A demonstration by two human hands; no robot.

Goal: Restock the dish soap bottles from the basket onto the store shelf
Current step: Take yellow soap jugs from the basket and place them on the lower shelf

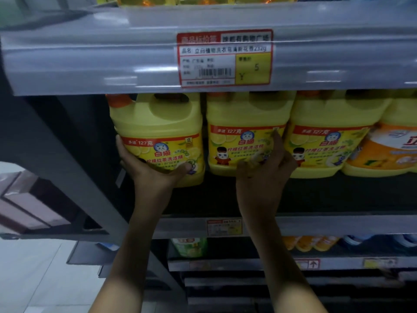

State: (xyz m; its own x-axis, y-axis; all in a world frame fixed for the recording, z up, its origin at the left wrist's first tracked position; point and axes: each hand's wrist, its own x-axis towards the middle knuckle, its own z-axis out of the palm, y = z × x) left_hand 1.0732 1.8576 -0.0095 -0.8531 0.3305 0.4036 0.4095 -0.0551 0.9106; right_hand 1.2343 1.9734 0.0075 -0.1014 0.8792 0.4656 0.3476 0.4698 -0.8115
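Note:
Three yellow dish soap bottles with orange caps stand in a row on the dark shelf (316,199). My left hand (149,166) grips the lower part of the leftmost bottle (158,125), thumb across its label, fingers round its left side. My right hand (266,168) rests on the front of the middle bottle (243,118), fingers spread and lying up its right edge beside the third bottle (327,123). The basket is out of view.
An orange-and-white bottle (388,150) stands right of the yellow row. The grey shelf edge above (112,53) carries a red price tag (225,58). Lower shelves hold green (189,246) and orange (309,243) bottles. The shelf's grey upright (67,154) is at left.

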